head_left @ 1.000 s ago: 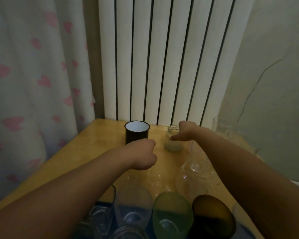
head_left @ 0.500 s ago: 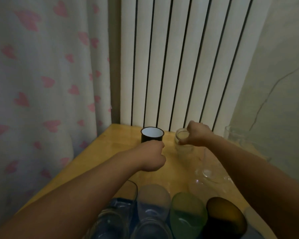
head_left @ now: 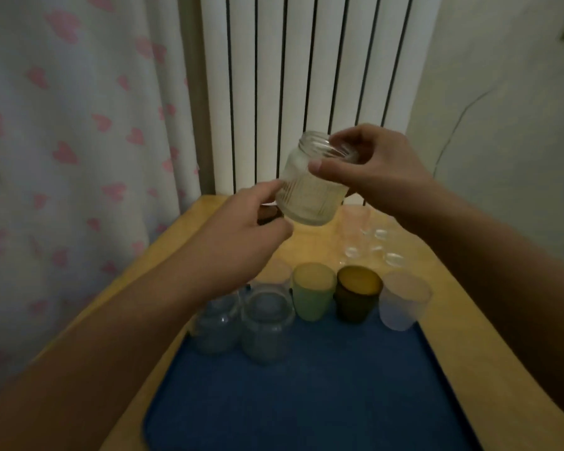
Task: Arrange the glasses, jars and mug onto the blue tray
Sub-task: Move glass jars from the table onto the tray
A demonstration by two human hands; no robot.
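Note:
A ribbed clear glass jar [head_left: 310, 193] hangs tilted in the air above the far end of the wooden table [head_left: 453, 288]. My right hand [head_left: 372, 167] grips it at the neck and rim. My left hand [head_left: 241, 232] pinches its lower left corner between forefinger and thumb. A dark sliver of the mug [head_left: 267, 216] shows behind my left hand. The blue tray [head_left: 306, 392] lies near me. At its far end stand two clear jars [head_left: 241, 327], a clear glass [head_left: 274, 275], a green glass [head_left: 313, 294], an amber glass [head_left: 357, 294] and a frosted glass [head_left: 402, 302].
Several small clear glasses [head_left: 372, 245] stand on the table at the back right, beyond the tray. A white radiator [head_left: 306, 76] rises behind the table, a heart-patterned curtain [head_left: 79, 141] hangs at the left, and a wall [head_left: 502, 125] is at the right.
My right hand has lifted the jar off the table and drawn it toward me. My left hand has left the mug and come up to the jar's base. The view tilted down onto the tray.

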